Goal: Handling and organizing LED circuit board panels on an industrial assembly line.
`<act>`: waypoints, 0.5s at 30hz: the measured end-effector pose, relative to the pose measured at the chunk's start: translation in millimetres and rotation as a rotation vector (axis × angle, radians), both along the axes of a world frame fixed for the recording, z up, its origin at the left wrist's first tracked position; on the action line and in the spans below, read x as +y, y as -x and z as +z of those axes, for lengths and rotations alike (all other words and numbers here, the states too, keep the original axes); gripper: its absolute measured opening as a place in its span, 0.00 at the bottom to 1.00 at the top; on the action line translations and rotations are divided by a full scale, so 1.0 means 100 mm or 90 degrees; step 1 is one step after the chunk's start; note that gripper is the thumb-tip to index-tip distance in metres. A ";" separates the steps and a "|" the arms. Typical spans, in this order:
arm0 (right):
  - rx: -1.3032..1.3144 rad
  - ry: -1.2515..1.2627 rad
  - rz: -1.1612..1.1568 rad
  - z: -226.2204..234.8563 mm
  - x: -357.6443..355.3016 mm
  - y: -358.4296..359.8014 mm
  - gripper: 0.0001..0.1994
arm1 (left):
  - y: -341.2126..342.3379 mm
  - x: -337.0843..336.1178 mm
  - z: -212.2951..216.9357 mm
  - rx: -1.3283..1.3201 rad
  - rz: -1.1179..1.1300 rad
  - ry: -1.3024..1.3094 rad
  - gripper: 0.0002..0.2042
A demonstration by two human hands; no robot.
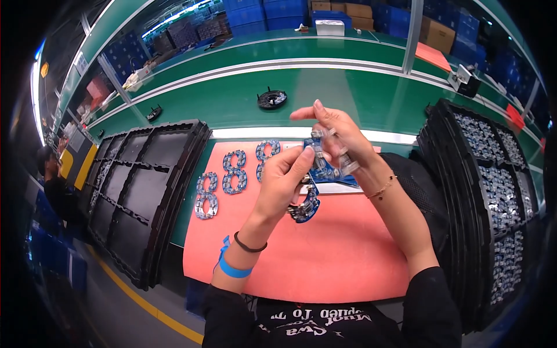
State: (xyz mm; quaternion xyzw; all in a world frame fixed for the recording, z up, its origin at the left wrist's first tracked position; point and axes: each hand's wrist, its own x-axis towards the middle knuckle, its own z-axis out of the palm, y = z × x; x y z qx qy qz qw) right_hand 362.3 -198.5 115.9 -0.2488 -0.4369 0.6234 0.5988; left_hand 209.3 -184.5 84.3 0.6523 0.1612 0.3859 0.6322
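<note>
My left hand (pixel 284 177) grips a blue circuit board (pixel 306 210) with a curved, ring-like lower end, its thumb pressed on the upper part. Close beside it, my right hand (pixel 343 134) has its index finger stretched to the left. Small clear-and-silver parts (pixel 348 163) sit at that palm and lower fingers, smeared by motion, so their exact kind is hidden. Beneath the hands lie more blue circuit boards (pixel 333 174), partly covered. On the pink mat (pixel 301 261), three figure-eight circuit boards (pixel 235 171) stand in a slanted row to the left.
Stacked black trays (pixel 136 197) with compartments flank the mat at left. Further black trays (pixel 487 174), filled with boards, rise at right beside a dark mesh chair back (pixel 406 180). A round black part (pixel 272 99) lies on the green conveyor (pixel 232 98) ahead. Another person (pixel 52 168) is at far left.
</note>
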 end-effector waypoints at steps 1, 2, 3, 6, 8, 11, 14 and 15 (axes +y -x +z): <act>0.161 -0.009 0.088 -0.07 0.04 0.00 0.22 | 0.01 0.00 -0.03 -0.062 0.008 0.067 0.17; 0.153 -0.003 0.072 -0.09 0.10 -0.10 0.21 | -0.01 0.00 -0.05 -0.124 0.010 0.134 0.17; 0.157 0.055 0.003 -0.10 0.12 -0.15 0.21 | 0.01 0.00 -0.04 -0.105 0.019 0.116 0.16; 0.077 0.173 -0.174 -0.17 0.24 -0.21 0.19 | 0.02 0.09 -0.10 -0.048 0.058 0.155 0.15; -0.050 0.267 -0.217 -0.26 0.37 -0.31 0.19 | -0.01 0.14 -0.18 -0.051 0.061 0.210 0.14; -0.140 0.328 -0.219 -0.27 0.51 -0.32 0.13 | -0.12 0.12 -0.34 -0.041 0.116 0.342 0.13; -0.194 0.231 -0.168 -0.33 0.58 -0.33 0.07 | -0.17 0.08 -0.46 -0.026 0.144 0.431 0.14; -0.214 0.180 -0.159 -0.36 0.59 -0.33 0.07 | -0.17 0.09 -0.52 -0.062 0.113 0.456 0.15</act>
